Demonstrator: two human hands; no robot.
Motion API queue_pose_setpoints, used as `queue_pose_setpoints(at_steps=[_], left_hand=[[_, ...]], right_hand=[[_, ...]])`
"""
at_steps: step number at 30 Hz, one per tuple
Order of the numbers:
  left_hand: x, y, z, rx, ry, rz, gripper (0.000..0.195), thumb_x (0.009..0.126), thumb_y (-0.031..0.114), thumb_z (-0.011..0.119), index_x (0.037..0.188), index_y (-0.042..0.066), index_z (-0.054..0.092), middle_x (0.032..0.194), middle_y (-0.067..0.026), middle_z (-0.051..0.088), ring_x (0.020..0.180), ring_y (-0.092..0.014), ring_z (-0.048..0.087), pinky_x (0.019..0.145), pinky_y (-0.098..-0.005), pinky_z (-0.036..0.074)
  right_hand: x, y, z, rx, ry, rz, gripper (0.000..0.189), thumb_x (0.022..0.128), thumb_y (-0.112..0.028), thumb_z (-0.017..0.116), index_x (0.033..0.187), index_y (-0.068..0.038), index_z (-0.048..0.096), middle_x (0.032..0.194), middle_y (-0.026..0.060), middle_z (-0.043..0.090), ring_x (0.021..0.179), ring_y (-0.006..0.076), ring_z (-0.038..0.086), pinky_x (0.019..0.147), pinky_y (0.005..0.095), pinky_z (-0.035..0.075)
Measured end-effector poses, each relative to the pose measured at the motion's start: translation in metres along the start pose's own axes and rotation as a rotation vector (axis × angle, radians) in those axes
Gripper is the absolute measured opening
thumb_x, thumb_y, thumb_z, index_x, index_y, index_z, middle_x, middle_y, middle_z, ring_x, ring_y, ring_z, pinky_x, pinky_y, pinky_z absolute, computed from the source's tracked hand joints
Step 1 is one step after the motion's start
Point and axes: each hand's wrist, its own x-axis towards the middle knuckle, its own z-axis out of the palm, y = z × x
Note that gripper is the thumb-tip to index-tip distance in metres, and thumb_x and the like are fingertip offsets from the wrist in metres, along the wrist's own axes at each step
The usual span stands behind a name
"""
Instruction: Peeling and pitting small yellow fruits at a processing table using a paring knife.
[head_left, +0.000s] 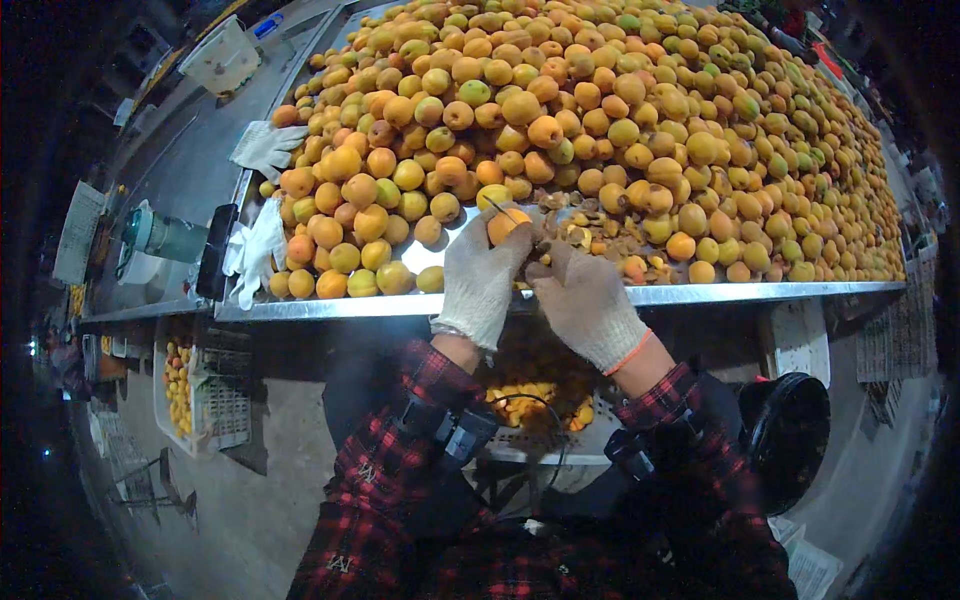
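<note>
My left hand (484, 274), in a pale knitted glove, holds an orange apricot (508, 226) above the front edge of the metal-topped table. Across the fruit lies the thin dark blade of a small knife (501, 210). It slants down toward my right hand (585, 304), also gloved, whose curled fingers hide the handle. Stained fingertips of both gloves nearly meet. Behind them rises a large heap of apricots (525, 109). Cut apricot pieces and brown scraps (592, 232) lie just beyond my right hand.
Below the table, a crate (502, 450) between my legs holds cut fruit. White gloves (259, 251) and a lidded jar (169, 236) lie to the left. A plastic tub (221, 60) stands farther back. A black bucket (787, 442) is at my right; a fruit crate (199, 442) sits on the floor.
</note>
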Motion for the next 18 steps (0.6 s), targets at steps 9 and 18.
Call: queue_pose_setpoints(at_steps=[9,18], left_hand=[[0.012,-0.004,-0.014,0.126,-0.125,0.127,0.035,0.083,0.026,0.063,0.103,-0.002,0.061,0.085,-0.0135,0.066,0.078,-0.023,0.065,0.069,-0.0337,0.05],[0.014,-0.013,0.01,0.292,-0.061,0.167,0.041,0.076,0.018,0.065,0.111,0.003,0.053,0.098,-0.0246,0.06,0.096,-0.041,0.057,0.083,-0.0437,0.046]], right_hand=[[0.018,-0.024,-0.038,0.624,-0.438,0.574,0.029,0.09,-0.019,0.05,0.109,0.001,0.058,0.066,0.0116,0.063,0.053,0.0222,0.062,0.046,0.0326,0.048],[0.0,-0.001,-0.007,0.123,-0.012,0.155,0.026,0.082,-0.006,0.053,0.107,-0.001,0.058,0.09,0.0216,0.065,0.086,0.0362,0.064,0.074,0.0408,0.05]])
